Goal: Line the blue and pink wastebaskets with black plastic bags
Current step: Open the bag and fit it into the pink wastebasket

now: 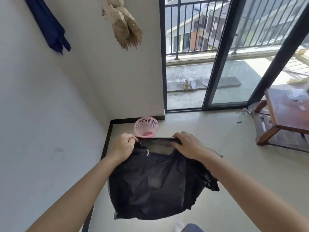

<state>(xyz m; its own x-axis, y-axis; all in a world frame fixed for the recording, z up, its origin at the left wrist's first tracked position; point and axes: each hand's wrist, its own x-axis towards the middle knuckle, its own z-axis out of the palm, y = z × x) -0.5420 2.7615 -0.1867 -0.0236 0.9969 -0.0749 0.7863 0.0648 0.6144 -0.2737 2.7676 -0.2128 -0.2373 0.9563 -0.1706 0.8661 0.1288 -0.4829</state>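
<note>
A black plastic bag (150,185) hangs in the air in front of me, its top edge stretched flat between both hands. My left hand (123,146) grips the bag's left top corner. My right hand (187,144) holds the right end of the top edge. Beyond the bag, a pink mesh wastebasket (146,125) stands upright on the floor in the wall corner, with no bag in it. A bit of blue (192,228) shows at the bottom edge below the bag; I cannot tell what it is.
White walls close the left side, with a dark blue cloth (50,25) and a beige cloth (123,22) hanging on them. Sliding glass doors (225,64) open on a balcony. A low wooden table (284,114) stands at the right.
</note>
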